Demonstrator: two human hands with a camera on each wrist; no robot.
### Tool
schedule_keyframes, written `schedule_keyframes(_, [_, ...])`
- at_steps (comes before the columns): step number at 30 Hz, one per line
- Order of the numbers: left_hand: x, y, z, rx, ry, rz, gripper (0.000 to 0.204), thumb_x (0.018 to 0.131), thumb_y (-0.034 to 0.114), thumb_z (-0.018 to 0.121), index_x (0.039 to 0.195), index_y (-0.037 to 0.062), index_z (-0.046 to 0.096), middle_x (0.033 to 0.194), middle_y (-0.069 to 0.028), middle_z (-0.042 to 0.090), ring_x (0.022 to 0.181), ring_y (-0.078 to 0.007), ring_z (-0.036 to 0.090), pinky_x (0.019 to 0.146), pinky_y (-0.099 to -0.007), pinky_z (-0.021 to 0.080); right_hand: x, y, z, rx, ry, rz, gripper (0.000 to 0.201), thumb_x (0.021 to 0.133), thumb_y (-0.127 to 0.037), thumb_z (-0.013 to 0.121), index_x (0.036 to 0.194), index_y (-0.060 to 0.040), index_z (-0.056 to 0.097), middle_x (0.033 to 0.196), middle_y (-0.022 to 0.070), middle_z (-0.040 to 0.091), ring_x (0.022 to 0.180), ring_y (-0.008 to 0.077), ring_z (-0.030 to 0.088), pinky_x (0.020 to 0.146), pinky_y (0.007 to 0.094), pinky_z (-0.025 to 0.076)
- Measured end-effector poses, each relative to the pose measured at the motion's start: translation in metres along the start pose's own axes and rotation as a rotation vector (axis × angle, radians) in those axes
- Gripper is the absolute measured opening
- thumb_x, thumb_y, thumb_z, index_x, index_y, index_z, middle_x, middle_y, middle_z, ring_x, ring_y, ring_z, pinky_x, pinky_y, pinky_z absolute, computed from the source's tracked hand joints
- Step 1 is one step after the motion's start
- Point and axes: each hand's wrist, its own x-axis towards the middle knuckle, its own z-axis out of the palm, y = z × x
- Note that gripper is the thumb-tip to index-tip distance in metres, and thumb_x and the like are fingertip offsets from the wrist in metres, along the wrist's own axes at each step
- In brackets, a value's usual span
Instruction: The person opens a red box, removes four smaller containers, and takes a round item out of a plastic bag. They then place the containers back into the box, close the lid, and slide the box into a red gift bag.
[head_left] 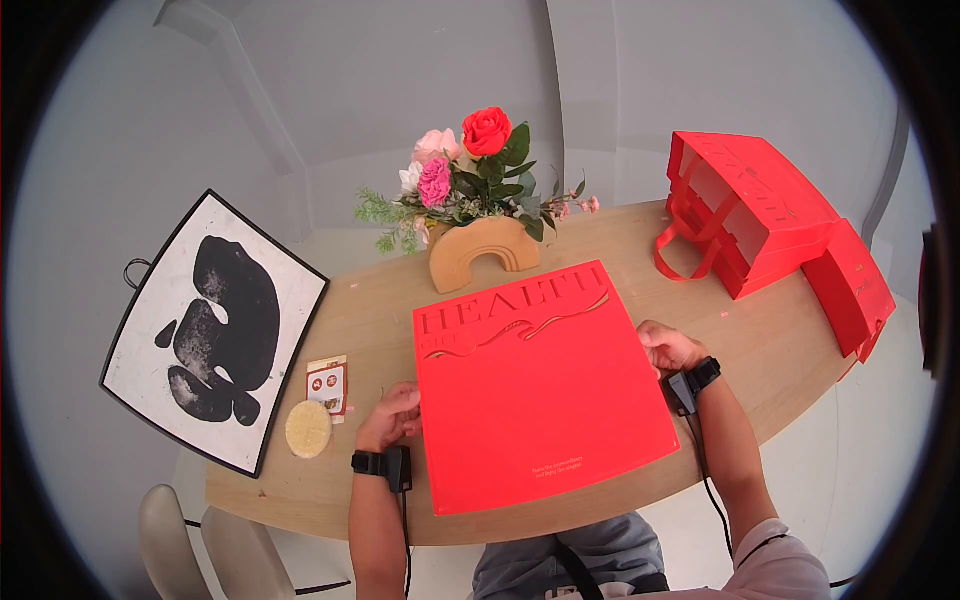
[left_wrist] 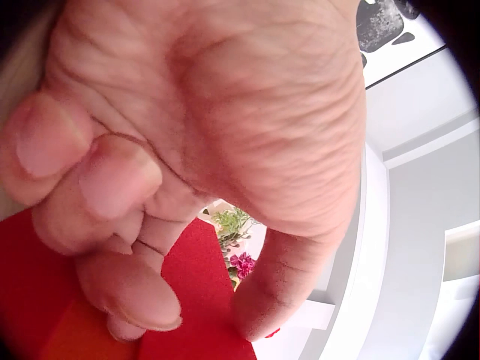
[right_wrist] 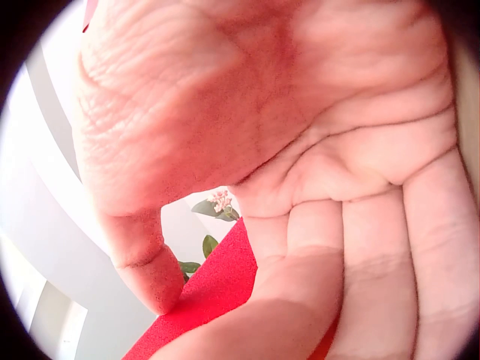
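Creased hands [left_wrist: 202, 135] [right_wrist: 277, 150] gripping squarish box [head_left: 545, 400]

From the near side, the wooden table [head_left: 375, 340] is viewed forward and downward by the head camera. Left hand [left_wrist: 202, 127] and right hand [right_wrist: 277, 165] are filmed closely by far-facing wrist cameras [head_left: 398, 470]; flowers [head_left: 434, 183] and red HEALTH box [head_left: 540, 400] are shared by all.

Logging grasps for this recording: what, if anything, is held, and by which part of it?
The red HEALTH box, by opposite side edges: the left hand grips its left edge, the right hand its right, both around mid-edge.
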Motion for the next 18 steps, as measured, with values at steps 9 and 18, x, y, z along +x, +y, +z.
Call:
schedule_keyframes(9, [0.0000, 0.0004, -0.0014, 0.011, -0.025, -0.005, 0.039, 0.090, 0.038, 0.073, 0.100, 0.0015, 0.064, 0.072, -0.0011, 0.059, 0.047, -0.0067, 0.041, 0.043, -0.0231, 0.029, 0.0006, 0.0009, -0.0013, -0.009, 0.017, -0.005, 0.042, 0.093, -0.032, 0.062, 0.090, 0.0093, 0.069, 0.071, 0.0129, 0.070, 0.051, 0.0159, 0.063, 0.044, 0.0250, 0.048])
schedule_keyframes(18, [-0.0003, -0.0017, -0.0012, 0.058, -0.024, 0.018, 0.040, 0.094, 0.041, 0.071, 0.100, 0.0022, 0.063, 0.072, 0.0010, 0.057, 0.048, -0.0050, 0.039, 0.044, -0.0217, 0.030, 0.0003, 0.0003, -0.0008, 0.009, 0.019, -0.011, 0.042, 0.095, -0.031, 0.060, 0.091, 0.0094, 0.069, 0.071, 0.0125, 0.069, 0.050, 0.0158, 0.062, 0.043, 0.0249, 0.047])
